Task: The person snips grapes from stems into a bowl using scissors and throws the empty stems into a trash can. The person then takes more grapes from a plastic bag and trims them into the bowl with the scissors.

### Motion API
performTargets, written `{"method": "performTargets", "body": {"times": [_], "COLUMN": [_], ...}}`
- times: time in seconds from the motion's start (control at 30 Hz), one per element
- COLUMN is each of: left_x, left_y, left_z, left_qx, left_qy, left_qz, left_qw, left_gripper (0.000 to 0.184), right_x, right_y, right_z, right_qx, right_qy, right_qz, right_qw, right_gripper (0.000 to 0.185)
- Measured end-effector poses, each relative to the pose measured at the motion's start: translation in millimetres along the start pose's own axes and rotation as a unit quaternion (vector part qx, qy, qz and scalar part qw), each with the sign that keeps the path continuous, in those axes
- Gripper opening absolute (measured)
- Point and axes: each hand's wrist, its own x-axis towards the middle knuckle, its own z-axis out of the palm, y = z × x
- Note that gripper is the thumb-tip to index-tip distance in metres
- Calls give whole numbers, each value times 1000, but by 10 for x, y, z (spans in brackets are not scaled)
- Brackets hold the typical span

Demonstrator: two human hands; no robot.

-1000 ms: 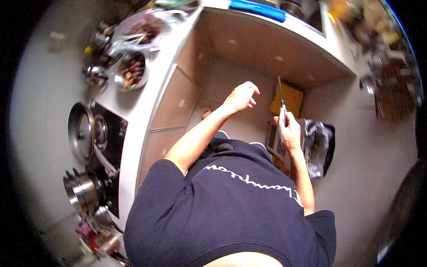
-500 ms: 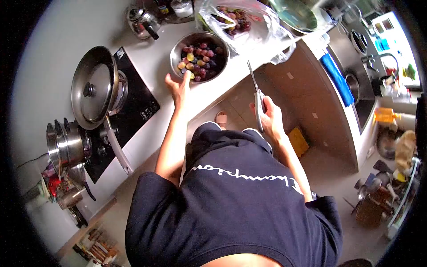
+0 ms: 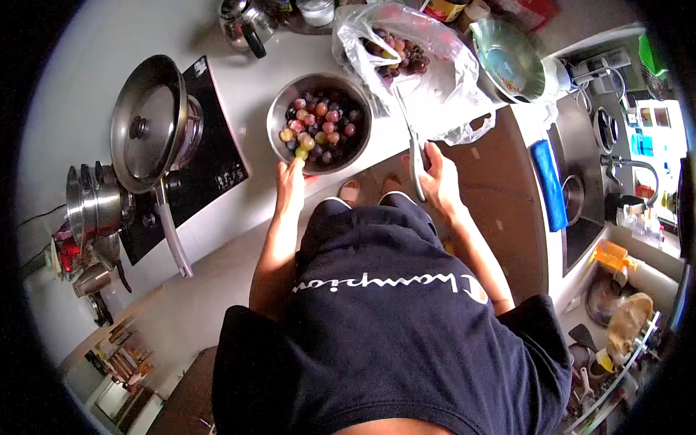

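A metal bowl [image 3: 277, 148] of loose red, dark and green-yellow grapes [image 3: 319, 129] stands at the counter's front edge. At its lower rim is my left hand [image 3: 290, 185], thumb at the rim and other fingers passing under the bowl. Scissors [image 3: 415, 156] with pale handles are in my right hand [image 3: 441, 177], their blades pointing up and away toward a clear plastic bag [image 3: 435, 94]. More grapes [image 3: 406, 56] lie in the bag's opening.
A lidded pan [image 3: 148, 123] sits on the black hob [image 3: 210, 138] at left, its handle jutting past the counter edge. A kettle [image 3: 243, 27] is behind. At right are a green translucent bowl [image 3: 511, 61], a blue cloth [image 3: 549, 185] and the sink [image 3: 573, 199].
The view has turned from the floor and cabinets to the counter. My left hand has come to the grape bowl and now grips its rim. The scissors have stayed in my right hand.
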Motion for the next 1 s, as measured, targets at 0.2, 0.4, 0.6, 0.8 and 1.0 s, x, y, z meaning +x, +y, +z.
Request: {"method": "performTargets", "body": {"times": [0.2,0.4,0.6,0.8,1.0], "left_x": [-22,-79,-90,727,894], "left_y": [-112,165,1001,1074,1346], "left_z": [44,183,1175,1880,1714], "left_qx": [-31,94,346,598,756], "left_qy": [40,122,-43,-245,-188], "left_qz": [-70,14,457,508,468], "left_qw": [996,988,818,570,417], "left_gripper": [33,36,21,20,38], "right_x": [307,452,438,596,966], "right_y": [164,292,254,328,90], "right_z": [-349,-397,-569,-815,-1137], "right_qx": [-166,-281,-254,-290,-289], "right_qy": [-38,-182,-174,-83,-7], "right_qz": [12,-4,-23,-22,-51], "right_qw": [985,942,951,953,956], "right_gripper": [33,48,47,39,40]}}
